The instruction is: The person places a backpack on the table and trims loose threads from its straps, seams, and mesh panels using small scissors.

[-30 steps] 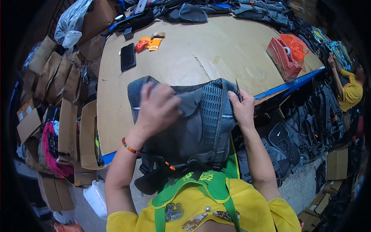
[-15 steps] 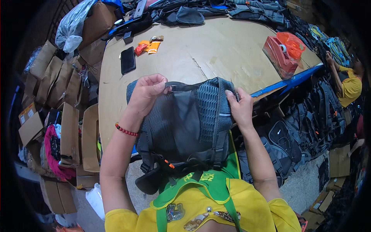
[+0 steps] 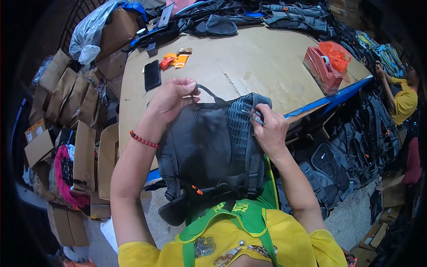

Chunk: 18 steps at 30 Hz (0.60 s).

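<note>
- I see phone (image 3: 152, 75) on desk's (image 3: 213, 58) left, tape dispenser (image 3: 321, 71) right; backpack (image 3: 204, 138) at desk's near edge.
- Left fingers (image 3: 183, 82) pinch handle loop (image 3: 207, 91); right fingers (image 3: 264, 115) closed around metal tool (image 3: 257, 119).
- Versus earlier: loop raised, tool swung inward.

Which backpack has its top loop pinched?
The dark grey backpack against the green apron; the left hand pinches its loop. Neither hand touches the others.

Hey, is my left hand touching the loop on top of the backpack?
Touching. The head view shows the left hand pinching the dark loop at the top edge of the backpack.
</note>
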Available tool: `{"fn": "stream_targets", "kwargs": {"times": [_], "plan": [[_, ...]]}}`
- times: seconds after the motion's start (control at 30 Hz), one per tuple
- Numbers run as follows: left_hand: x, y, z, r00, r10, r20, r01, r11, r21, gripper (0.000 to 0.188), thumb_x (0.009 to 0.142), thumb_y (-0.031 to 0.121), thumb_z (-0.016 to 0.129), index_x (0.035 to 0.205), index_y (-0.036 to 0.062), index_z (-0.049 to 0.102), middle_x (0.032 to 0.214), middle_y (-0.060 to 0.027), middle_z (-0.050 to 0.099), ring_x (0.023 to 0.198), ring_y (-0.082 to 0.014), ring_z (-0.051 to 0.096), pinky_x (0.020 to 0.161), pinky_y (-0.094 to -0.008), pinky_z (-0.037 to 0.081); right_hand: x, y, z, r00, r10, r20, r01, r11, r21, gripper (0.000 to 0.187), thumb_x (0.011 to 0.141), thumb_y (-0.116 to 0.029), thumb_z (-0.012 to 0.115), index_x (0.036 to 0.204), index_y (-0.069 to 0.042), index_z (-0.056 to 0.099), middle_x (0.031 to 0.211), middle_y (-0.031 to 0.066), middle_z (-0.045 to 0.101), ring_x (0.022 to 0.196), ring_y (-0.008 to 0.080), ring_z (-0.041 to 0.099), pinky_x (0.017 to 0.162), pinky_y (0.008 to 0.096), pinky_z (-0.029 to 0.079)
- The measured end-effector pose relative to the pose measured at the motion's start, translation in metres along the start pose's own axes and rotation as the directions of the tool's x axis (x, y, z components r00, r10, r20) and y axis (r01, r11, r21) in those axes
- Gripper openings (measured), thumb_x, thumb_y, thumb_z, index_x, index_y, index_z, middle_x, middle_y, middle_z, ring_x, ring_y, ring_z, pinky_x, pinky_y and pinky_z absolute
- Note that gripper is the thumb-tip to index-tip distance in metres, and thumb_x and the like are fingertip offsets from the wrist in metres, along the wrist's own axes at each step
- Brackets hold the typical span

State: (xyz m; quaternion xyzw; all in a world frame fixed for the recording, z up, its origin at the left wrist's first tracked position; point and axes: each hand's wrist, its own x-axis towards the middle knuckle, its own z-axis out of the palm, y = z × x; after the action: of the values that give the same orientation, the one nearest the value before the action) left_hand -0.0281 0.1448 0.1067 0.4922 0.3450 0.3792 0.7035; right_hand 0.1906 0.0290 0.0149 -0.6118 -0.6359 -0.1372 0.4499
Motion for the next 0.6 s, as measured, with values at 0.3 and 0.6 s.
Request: {"fn": "stream_targets", "kwargs": {"times": [0.3,0.6], "plan": [[0.012,0.016,0.014,0.992,-0.129,-0.011,0.130,0.991,0.018,0.006,0.087,0.002,0.057,0.089,-0.0020,0.061,0.081,-0.0124,0.062,0.079,-0.0196,0.062,0.069,-0.0282,0.050,0.034,-0.032,0.011,0.998,0.052,-0.043,-0.024,0.870,0.493,0.021,0.078,-0.005,0.061,0.098,0.000,0.060,0.080,0.0097,0.062,0.066,0.0238,0.057,0.062,0.0333,0.046],[0.007,0.003,0.014,1.000,-0.029,0.005,0.027,0.970,0.243,0.010,0.084,0.008,0.065,0.089,-0.0006,0.062,0.079,-0.0090,0.059,0.071,-0.0149,0.057,0.063,-0.0233,0.047,0.062,-0.033,0.038,0.917,0.187,0.352,-0.366,0.743,0.560,0.009,0.083,-0.009,0.058,0.080,0.000,0.061,0.065,0.0019,0.056,0.056,0.0105,0.044,0.053,0.0206,0.036]]}}
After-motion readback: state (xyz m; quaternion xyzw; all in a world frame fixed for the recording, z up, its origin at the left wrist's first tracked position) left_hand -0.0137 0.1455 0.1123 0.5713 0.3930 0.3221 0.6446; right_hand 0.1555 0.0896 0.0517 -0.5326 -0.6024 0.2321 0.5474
